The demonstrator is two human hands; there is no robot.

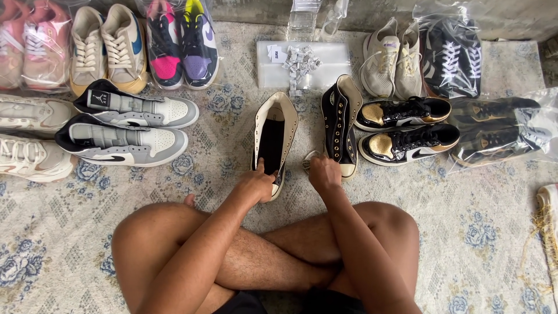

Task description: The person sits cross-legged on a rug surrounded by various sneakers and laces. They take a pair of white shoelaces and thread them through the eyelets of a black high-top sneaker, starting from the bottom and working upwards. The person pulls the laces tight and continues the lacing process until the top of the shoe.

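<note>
Head | left hand (pixel 258 183) grips unlaced high-top (pixel 274 139) | right hand (pixel 324 172) pinches lace (pixel 307 161) | black-gold sneakers (pixel 407 129) just beside

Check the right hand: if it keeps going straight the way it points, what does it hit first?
The right hand points away from the body, up the rug. It would meet the black high-top shoe first, probably near its toe end; contact may already exist, depth unclear.

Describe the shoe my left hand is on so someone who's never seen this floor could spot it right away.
Start at the patterned rug and find the crossed legs; the left hand rests on the toe end of the black high-top shoe straight ahead. It lies opened wide, cream-edged, unlaced, dark inside showing. Its mate, by the right hand, lies on its side, showing eyelets.
</note>
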